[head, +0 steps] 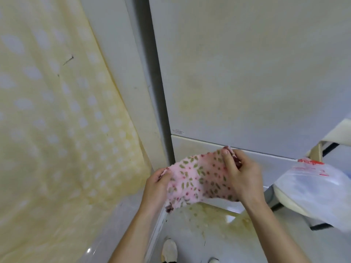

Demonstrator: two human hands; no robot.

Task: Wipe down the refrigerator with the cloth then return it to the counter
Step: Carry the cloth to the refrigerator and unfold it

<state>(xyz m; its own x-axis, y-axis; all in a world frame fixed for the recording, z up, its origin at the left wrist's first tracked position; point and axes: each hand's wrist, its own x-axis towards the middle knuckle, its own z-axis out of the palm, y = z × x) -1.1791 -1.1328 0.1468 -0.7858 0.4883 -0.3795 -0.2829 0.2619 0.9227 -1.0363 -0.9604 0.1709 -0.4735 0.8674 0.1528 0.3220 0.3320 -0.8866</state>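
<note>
Cloth (197,177) is pinched at opposite edges by left hand (157,185) and right hand (239,173), held spread before the refrigerator (247,73) lower door. Judged soft, light, limp; best bunched at the middle.

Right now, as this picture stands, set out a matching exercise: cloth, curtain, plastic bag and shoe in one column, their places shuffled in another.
Things:
1 cloth
2 curtain
3 plastic bag
4 shoe

Places:
A far left
B bottom edge of the picture
C stretched between left hand and right hand
D far right

Pairs: 1-C, 2-A, 3-D, 4-B
</note>
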